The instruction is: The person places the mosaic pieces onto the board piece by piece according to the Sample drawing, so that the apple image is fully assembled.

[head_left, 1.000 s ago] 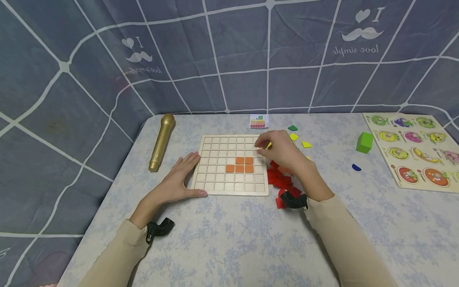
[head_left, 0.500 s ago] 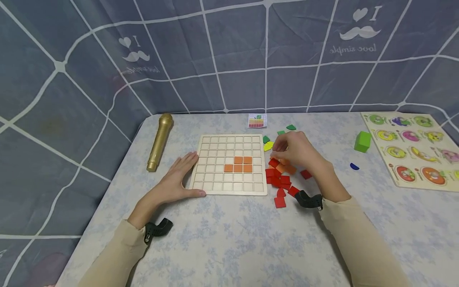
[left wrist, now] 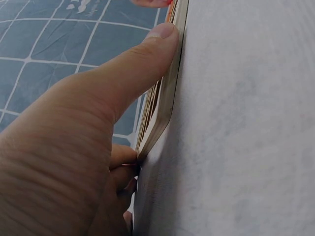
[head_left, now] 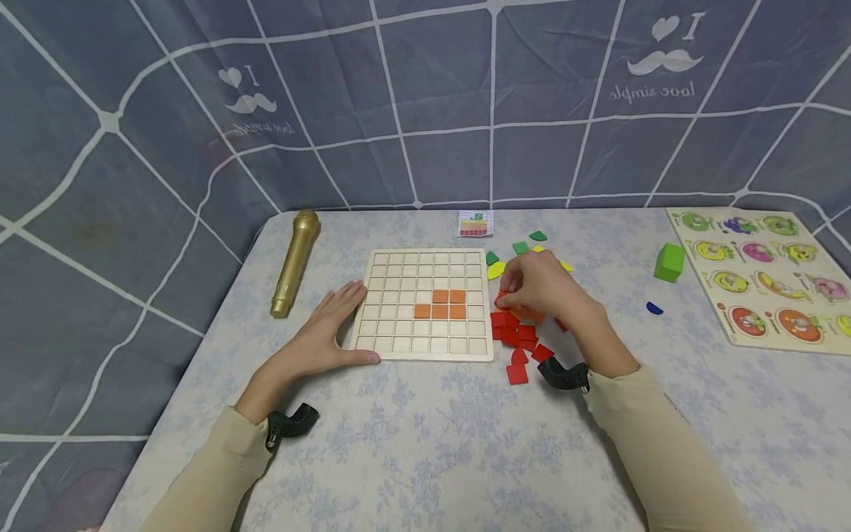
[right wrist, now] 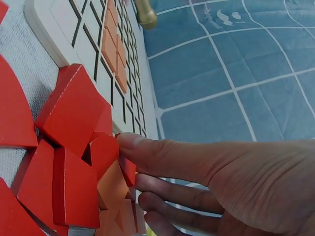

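Observation:
My left hand (head_left: 320,338) rests at the near left corner of a wooden grid board (head_left: 392,332), fingers straight along its left side and thumb on its near edge. Several orange square tiles (head_left: 440,311) sit in the board's cells. Right of the board, my right hand (head_left: 544,284) reaches into a heap of red tiles (head_left: 510,334). Its thumb and fingers pinch a red tile (right wrist: 127,169), partly hidden by the thumb in the right wrist view. Loose orange tiles (head_left: 530,315) lie under this hand.
Yellow tiles (head_left: 496,271) and green tiles (head_left: 521,247) lie behind the heap. A small pattern card (head_left: 475,224) is at the back. A gold tube (head_left: 295,262) lies left; a green block (head_left: 669,263), blue piece (head_left: 654,308) and fruit puzzle board (head_left: 751,341) are right.
My right hand has moved from the board's right edge to the heap, then down onto a red tile. The left hand stays at the board; the orange tiles on it are unchanged.

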### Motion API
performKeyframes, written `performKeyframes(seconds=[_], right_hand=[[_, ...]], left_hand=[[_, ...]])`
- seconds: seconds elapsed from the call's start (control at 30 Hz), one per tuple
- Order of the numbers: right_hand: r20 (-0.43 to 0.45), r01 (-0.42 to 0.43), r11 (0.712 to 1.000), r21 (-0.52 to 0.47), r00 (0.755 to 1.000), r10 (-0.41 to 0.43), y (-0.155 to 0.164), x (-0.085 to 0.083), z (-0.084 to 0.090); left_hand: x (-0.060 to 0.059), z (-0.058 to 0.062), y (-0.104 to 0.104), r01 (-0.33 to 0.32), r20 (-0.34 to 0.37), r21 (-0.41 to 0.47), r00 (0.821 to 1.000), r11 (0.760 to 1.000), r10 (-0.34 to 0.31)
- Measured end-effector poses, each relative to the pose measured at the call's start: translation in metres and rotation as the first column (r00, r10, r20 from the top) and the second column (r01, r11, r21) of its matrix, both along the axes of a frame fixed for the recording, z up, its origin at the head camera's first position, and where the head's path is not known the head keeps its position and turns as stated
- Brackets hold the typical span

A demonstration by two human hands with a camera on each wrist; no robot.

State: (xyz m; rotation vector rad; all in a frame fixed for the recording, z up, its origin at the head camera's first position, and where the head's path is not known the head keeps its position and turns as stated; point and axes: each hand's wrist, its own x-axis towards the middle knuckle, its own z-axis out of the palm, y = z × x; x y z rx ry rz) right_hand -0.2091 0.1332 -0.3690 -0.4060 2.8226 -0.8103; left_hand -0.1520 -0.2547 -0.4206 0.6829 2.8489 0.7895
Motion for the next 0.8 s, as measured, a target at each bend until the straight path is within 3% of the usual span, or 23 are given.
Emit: performKeyframes(seconds=[0.27, 0.53, 0.8], right_hand=[[0.028, -0.028, 0.998, -0.062, 0.999, 0.030, -0.003, -0.002, -0.006], [-0.022, -0.083, 0.994, -0.075, 0.996, 0.082, -0.005, -0.002, -0.005], [0.015, -0.262, 0.947, -0.185, 0.963, 0.269, -0.022, 0.008, 0.001]], left_hand=[[0.000, 0.000, 0.001, 0.002, 0.003, 0.009, 1.000, 1.000, -0.002], [0.001, -0.001, 0.000, 0.003, -0.013, 0.017, 1.000, 1.000, -0.003], [0.001, 0.002, 0.002, -0.002, 0.008, 0.004, 1.000, 1.000, 0.002]])
